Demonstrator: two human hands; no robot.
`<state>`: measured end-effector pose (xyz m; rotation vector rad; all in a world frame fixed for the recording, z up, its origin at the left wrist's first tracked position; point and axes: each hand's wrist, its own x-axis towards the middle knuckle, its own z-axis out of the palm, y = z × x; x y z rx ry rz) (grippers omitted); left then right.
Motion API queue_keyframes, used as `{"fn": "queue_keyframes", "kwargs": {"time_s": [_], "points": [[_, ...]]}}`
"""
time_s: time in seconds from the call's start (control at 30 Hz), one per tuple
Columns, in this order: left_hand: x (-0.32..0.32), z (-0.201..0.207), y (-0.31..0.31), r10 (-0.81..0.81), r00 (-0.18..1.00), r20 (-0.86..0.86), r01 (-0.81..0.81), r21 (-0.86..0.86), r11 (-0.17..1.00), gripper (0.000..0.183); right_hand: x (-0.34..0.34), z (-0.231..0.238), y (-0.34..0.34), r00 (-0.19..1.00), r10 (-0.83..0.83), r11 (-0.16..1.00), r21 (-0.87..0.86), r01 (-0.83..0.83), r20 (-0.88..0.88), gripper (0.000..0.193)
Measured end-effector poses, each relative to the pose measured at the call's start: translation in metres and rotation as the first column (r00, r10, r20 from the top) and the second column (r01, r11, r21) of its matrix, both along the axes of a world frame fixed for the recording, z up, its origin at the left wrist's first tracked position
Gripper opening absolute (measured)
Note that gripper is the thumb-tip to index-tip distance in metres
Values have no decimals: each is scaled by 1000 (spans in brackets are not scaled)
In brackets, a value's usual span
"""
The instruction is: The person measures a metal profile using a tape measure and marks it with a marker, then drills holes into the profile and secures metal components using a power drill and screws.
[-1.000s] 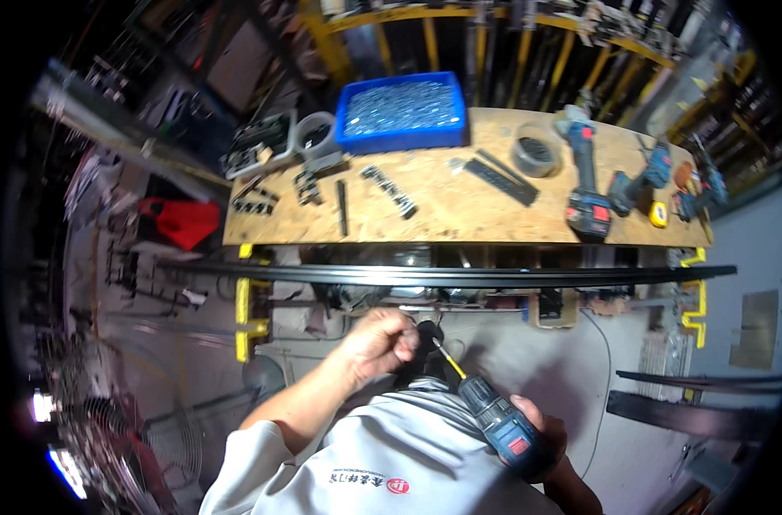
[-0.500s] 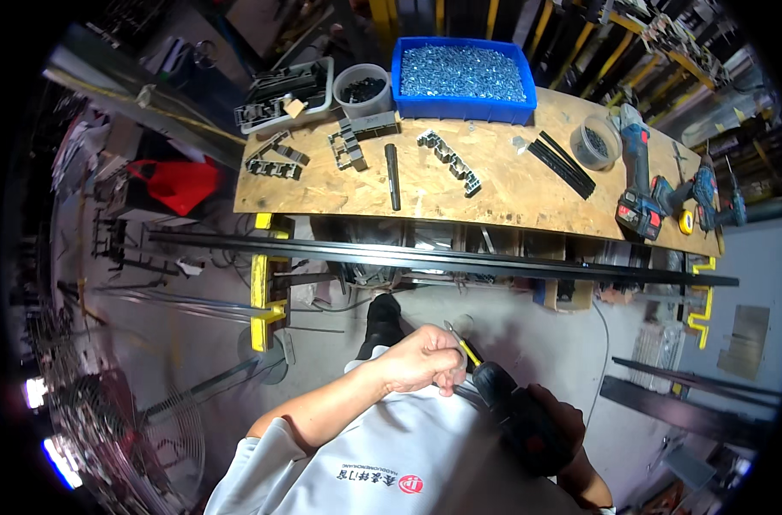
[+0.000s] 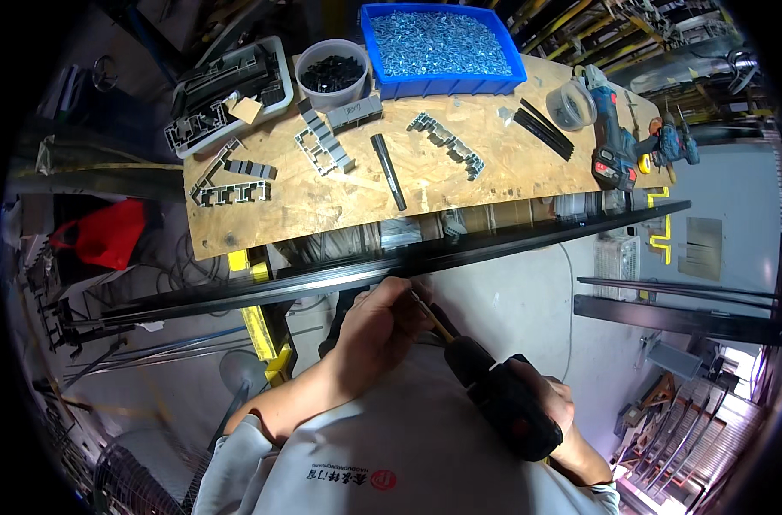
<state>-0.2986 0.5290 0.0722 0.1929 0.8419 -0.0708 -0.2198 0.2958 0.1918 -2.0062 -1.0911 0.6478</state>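
Note:
My right hand (image 3: 556, 399) grips a black cordless drill (image 3: 502, 399), held low in front of my shirt. Its long bit (image 3: 442, 324) points up and left to the near side of a long black profile (image 3: 391, 266). Beside the bit's tip, my left hand (image 3: 378, 324) is closed, fingertips pressed together at the profile's near edge. Whatever those fingers pinch is too small and shaded to make out. The profile runs across the view in front of the workbench, above a yellow support (image 3: 266, 339).
On the wooden workbench (image 3: 270, 215) stand a blue bin of screws (image 3: 438, 86), a tub of black parts (image 3: 332, 73) and a tray of profile pieces (image 3: 180, 142). A marker (image 3: 389, 172), cut profile pieces and blue power tools (image 3: 614, 142) lie there too. More black profiles (image 3: 683, 313) are at right.
My left hand and the drill have moved forward and left, up to the long profile. The view has shifted and tilted, so the bench and profile appear slanted.

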Motion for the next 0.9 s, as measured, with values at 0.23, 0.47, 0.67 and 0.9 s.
{"fn": "queue_keyframes", "kwargs": {"time_s": [0.23, 0.47, 0.67, 0.9], "points": [[-12, -6, 11, 116, 990, 79, -112, -57, 992, 30, -4, 7, 28, 995, 44, 999, -3, -44, 92, 49], [-10, -11, 9, 71, 997, 14, -71, 27, 997, 27, 10, 13, 43, 967, 187, 982, -72, -177, 174, 48], [-10, -8, 25, -91, 994, -67, 99, 110, 989, 26, 20, 12, 54, 971, 198, 979, -73, -190, 134, 50], [-32, -46, 86, -439, 855, -275, 17, 862, -507, 32, -9, 10, 33, 995, -88, 974, -206, 96, 44, 67]]}}
